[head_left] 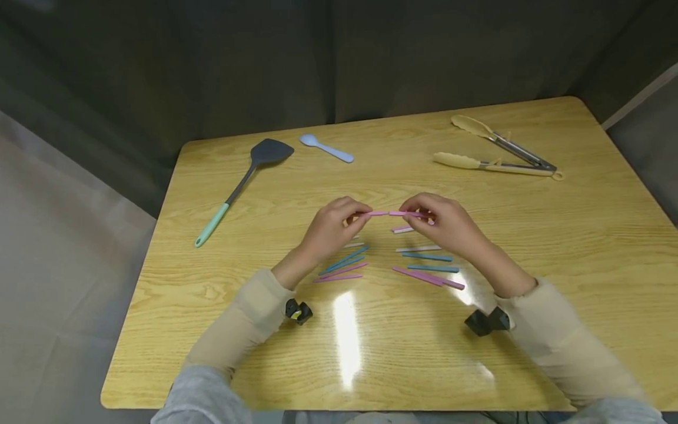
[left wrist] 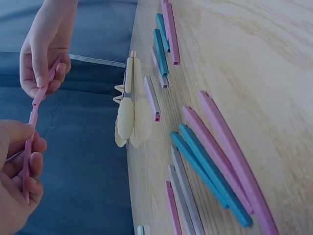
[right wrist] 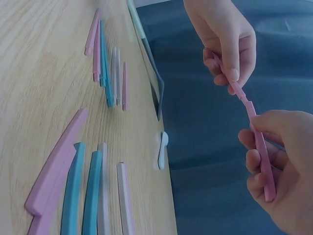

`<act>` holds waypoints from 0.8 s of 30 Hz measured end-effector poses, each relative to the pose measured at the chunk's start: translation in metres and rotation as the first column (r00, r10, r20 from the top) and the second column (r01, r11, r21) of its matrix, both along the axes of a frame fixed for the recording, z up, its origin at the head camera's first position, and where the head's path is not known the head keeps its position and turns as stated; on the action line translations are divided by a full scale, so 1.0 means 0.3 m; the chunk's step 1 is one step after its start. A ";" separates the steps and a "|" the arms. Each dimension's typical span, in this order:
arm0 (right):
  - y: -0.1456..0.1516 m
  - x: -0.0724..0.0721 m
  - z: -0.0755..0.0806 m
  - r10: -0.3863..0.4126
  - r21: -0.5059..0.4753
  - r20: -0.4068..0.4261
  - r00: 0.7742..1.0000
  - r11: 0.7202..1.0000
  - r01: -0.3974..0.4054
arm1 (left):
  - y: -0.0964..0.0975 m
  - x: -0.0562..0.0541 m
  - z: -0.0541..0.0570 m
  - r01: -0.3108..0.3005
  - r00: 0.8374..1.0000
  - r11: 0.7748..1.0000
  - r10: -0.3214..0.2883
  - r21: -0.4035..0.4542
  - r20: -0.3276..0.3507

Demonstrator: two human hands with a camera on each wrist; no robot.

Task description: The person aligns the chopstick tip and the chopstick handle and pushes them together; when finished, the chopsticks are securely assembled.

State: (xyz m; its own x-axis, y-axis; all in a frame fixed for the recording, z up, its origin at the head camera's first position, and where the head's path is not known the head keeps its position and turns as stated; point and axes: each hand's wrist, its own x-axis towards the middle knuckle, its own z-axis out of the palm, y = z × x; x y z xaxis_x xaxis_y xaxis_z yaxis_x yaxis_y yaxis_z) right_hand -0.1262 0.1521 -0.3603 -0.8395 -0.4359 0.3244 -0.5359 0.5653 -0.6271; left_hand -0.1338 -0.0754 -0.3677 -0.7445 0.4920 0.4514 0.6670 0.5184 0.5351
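Observation:
My left hand [head_left: 331, 227] pinches a slim pink chopstick piece [head_left: 377, 213] between thumb and fingers. My right hand [head_left: 450, 224] grips another, thicker pink chopstick piece [right wrist: 264, 161], with its fingers curled along it. Both pieces are raised above the table, end to end; their tips appear to meet, and the joint has a small notch. Below the left hand lie loose slim pieces, among them a blue one [head_left: 346, 259] and a pink one [left wrist: 225, 127]. Thicker pieces lie below the right hand, including a blue one [head_left: 431, 268] and a white one [head_left: 418, 249].
On the wooden table [head_left: 212, 330], a dark spatula [head_left: 271, 152] with a green handle lies at the left. A pale blue spoon [head_left: 327, 148] is near the back edge. Open tongs [head_left: 508, 168] with cream tips lie at the back right. Dark curtain [head_left: 328, 59] hangs behind.

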 end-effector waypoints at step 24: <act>-0.003 -0.001 -0.020 0.029 0.001 -0.099 0.995 1.000 -0.029 | 0.006 0.019 0.009 -0.043 0.995 0.991 0.032 -0.126 -0.092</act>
State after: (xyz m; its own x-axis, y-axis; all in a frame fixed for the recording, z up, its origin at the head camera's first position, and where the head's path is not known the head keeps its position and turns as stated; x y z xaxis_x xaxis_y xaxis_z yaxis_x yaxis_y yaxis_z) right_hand -0.1265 0.1511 -0.3664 -0.7900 -0.4597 0.4057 -0.6119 0.5485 -0.5699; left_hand -0.1280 -0.0736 -0.3651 -0.7228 0.5224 0.4523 0.6881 0.6040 0.4020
